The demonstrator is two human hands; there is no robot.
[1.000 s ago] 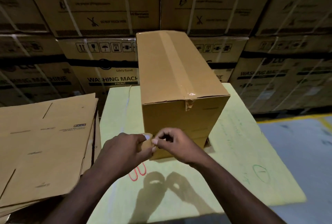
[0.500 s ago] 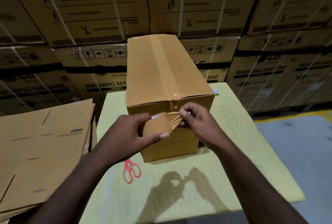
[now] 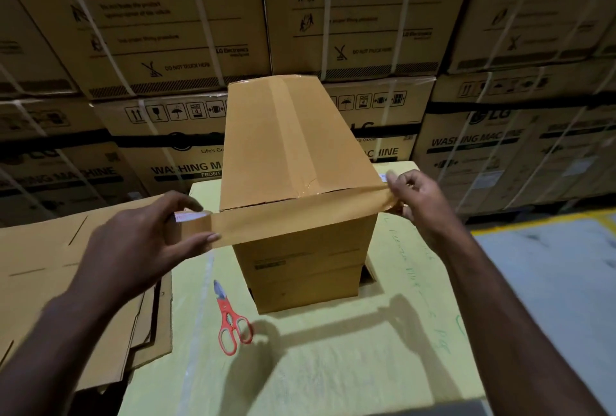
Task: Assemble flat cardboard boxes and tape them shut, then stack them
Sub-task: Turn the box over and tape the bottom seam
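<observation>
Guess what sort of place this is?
Most likely an appliance warehouse's packing spot: strapped washing-machine cartons stand stacked behind, a pile of flat cardboard blanks lies left, and the left hand and right hand hold brown tape stretched across a box.

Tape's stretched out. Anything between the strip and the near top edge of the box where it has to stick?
Nothing visible. The tape strip runs from the roll in the left hand to the right hand, straight across the near top edge of the box. The scissors lie lower down on the table, clear of it.
</observation>
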